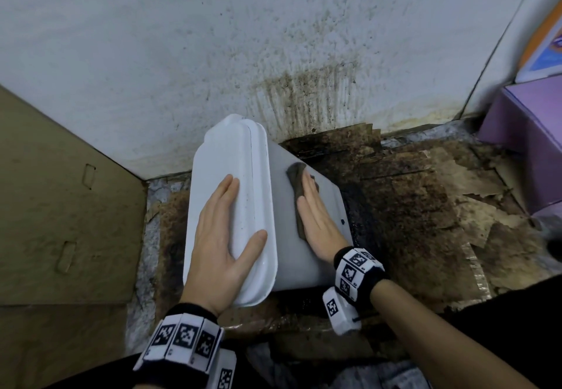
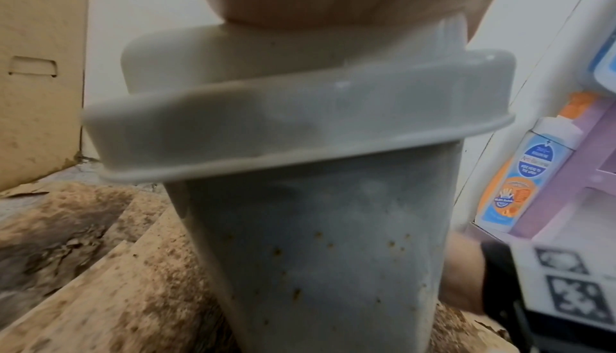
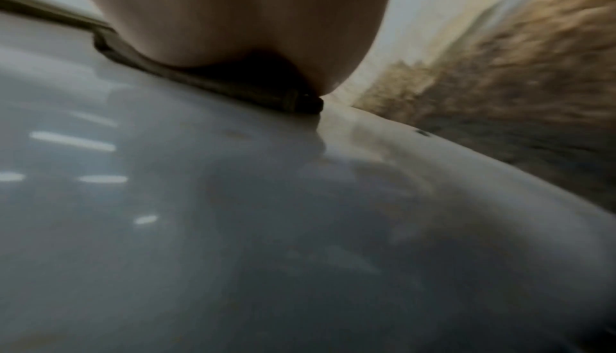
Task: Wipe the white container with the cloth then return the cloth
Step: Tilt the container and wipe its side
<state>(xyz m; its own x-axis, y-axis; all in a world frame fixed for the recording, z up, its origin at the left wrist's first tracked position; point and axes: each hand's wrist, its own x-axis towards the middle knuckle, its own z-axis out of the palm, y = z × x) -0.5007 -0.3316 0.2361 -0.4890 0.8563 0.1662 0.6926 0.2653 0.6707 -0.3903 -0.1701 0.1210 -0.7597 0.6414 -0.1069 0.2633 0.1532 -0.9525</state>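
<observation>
A tall white container (image 1: 307,254) with a lid (image 1: 240,151) stands on stained cardboard by the wall. My left hand (image 1: 225,236) lies flat on the lid, fingers straight and thumb over the lid's right edge. My right hand (image 1: 316,215) presses a dark brown cloth (image 1: 298,175) flat against the container's right side with straight fingers. In the left wrist view the container (image 2: 316,253) shows brown specks on its near side under the lid (image 2: 266,126). In the right wrist view the cloth (image 3: 233,82) sits squeezed between my palm (image 3: 233,16) and the glossy container wall (image 3: 266,213).
Dirty, torn cardboard (image 1: 425,206) covers the floor. A stained white wall (image 1: 243,38) stands behind. A large cardboard box (image 1: 60,206) is at the left, a purple box (image 1: 529,139) at the right. A shelf with a bottle (image 2: 520,174) shows at the right.
</observation>
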